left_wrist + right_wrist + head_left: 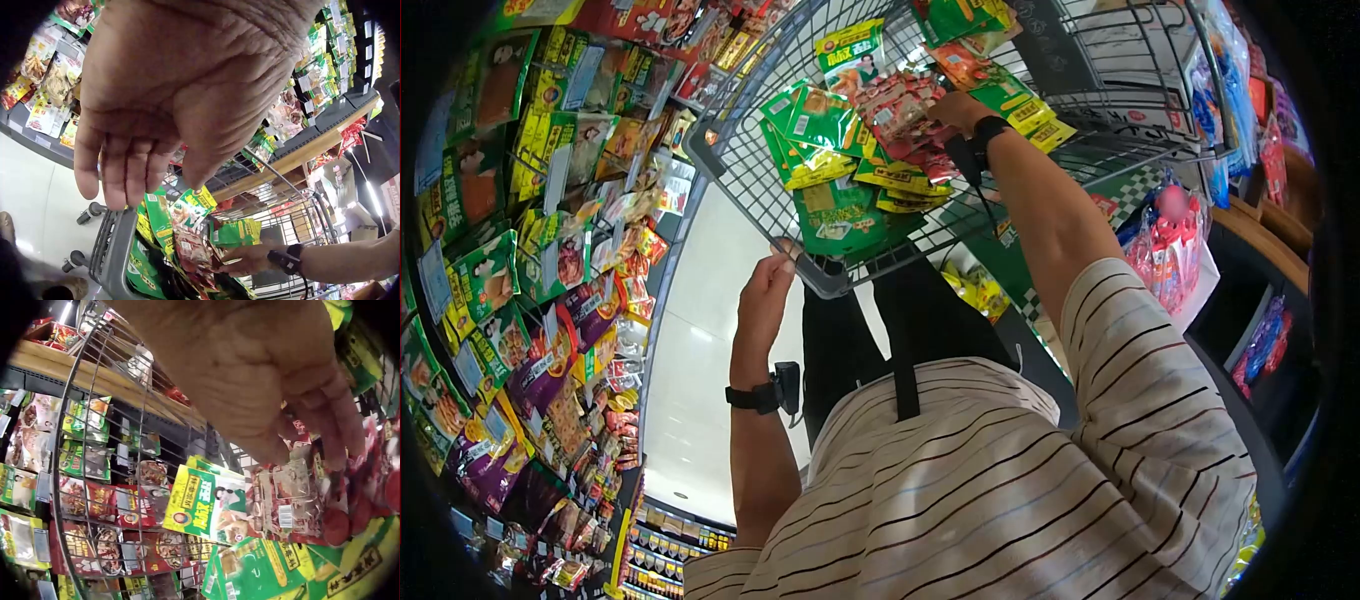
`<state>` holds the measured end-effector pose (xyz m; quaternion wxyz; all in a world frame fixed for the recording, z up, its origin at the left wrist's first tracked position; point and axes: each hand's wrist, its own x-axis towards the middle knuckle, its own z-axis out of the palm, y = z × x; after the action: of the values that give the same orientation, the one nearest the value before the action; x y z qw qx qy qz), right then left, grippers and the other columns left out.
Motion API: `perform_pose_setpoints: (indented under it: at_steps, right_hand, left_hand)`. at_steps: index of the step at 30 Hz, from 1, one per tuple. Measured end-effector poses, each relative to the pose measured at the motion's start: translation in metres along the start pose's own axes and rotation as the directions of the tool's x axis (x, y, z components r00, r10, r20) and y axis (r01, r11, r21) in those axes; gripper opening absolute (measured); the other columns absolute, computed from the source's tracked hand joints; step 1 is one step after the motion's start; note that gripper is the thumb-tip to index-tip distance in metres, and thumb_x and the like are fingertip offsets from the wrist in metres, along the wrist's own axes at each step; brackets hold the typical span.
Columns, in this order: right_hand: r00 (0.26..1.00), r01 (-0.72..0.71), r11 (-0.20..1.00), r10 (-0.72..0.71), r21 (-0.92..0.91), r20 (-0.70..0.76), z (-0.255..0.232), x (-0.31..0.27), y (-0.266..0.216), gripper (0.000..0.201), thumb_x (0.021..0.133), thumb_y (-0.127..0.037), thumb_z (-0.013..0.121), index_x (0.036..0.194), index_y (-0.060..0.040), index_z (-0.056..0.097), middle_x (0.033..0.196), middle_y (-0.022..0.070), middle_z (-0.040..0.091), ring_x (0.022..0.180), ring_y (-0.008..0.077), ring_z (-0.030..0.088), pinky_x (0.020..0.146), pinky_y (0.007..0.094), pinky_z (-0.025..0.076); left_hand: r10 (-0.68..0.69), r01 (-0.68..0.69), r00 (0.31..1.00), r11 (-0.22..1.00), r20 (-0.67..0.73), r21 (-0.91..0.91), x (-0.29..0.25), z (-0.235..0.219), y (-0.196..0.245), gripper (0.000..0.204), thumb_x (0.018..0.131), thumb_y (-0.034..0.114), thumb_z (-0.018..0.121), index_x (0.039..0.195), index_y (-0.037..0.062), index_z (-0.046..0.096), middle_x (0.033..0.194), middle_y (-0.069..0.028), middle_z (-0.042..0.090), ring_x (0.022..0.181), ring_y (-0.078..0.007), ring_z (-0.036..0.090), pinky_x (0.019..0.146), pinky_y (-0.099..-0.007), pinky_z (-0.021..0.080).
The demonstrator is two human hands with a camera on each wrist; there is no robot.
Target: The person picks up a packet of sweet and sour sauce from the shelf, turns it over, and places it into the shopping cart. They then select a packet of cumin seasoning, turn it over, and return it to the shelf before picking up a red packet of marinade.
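Note:
My right hand is down inside the wire shopping cart, its thumb and fingers bent over red snack packets and holding them. In the right wrist view the red packets are clear plastic with a barcode label, and the fingertips partly hide them. Green and yellow food bags lie around and under them. My left hand is by the near left corner of the cart, fingertips close to the grey rim. The left wrist view shows the left hand with loosely bent fingers and a bare palm.
A shelf wall hung with packaged foods runs along the left. At the right stand a wooden-edged display and bagged pink goods. The pale shop floor lies left of my legs. A dark panel sits at the cart's far side.

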<state>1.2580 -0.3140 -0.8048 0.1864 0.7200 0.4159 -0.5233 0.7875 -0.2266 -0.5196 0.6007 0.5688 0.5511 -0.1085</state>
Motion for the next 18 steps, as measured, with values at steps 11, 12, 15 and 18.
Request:
perform_pose_setpoints:
  at_steps: [11,12,15,18]
  right_hand:
    - [0.974,0.17,0.983,-0.178,-0.065,-0.138,0.037,0.013,0.005,0.056,0.073,-0.024,0.082,0.122,-0.0085,0.061,0.094,0.0102,0.072,0.092,0.0291,0.07,0.081,0.0361,0.057]
    - [0.99,0.077,0.989,-0.06,0.125,-0.13,0.035,0.013,0.002,0.052,0.076,-0.025,0.08,0.121,-0.0075,0.06,0.09,0.0111,0.071,0.089,0.0277,0.07,0.078,0.0361,0.058]
    - [0.958,-0.209,0.786,0.283,0.581,-0.037,0.0,-0.051,-0.047,0.037,0.088,-0.026,0.071,0.116,-0.0044,0.061,0.079,0.0137,0.068,0.083,0.0231,0.07,0.07,0.0369,0.06]
    - [0.953,0.0,0.465,0.268,0.885,-0.14,-0.024,-0.117,-0.085,0.028,0.093,-0.022,0.066,0.112,-0.0032,0.062,0.076,0.0088,0.063,0.076,0.0175,0.067,0.064,0.0385,0.061]
  left_hand:
    - [-0.002,0.002,1.0,1.0,-0.012,0.004,0.001,-0.001,-0.003,0.039,0.099,0.033,0.056,0.125,0.0034,0.061,0.11,-0.0073,0.066,0.101,-0.0163,0.062,0.09,-0.0323,0.048]
    - [-0.011,0.011,1.0,1.0,-0.011,0.011,0.001,-0.001,-0.004,0.039,0.099,0.033,0.057,0.125,0.0035,0.061,0.109,-0.0073,0.066,0.101,-0.0162,0.062,0.089,-0.0322,0.048]
    - [-0.016,0.016,1.0,1.0,-0.013,-0.001,-0.002,-0.001,-0.003,0.04,0.099,0.033,0.057,0.125,0.0034,0.06,0.11,-0.0076,0.066,0.101,-0.0159,0.062,0.089,-0.0316,0.048]
    - [0.004,-0.003,1.0,1.0,-0.025,0.004,-0.005,-0.002,0.0,0.04,0.099,0.033,0.057,0.125,0.003,0.06,0.11,-0.0077,0.066,0.101,-0.0154,0.062,0.089,-0.031,0.048]
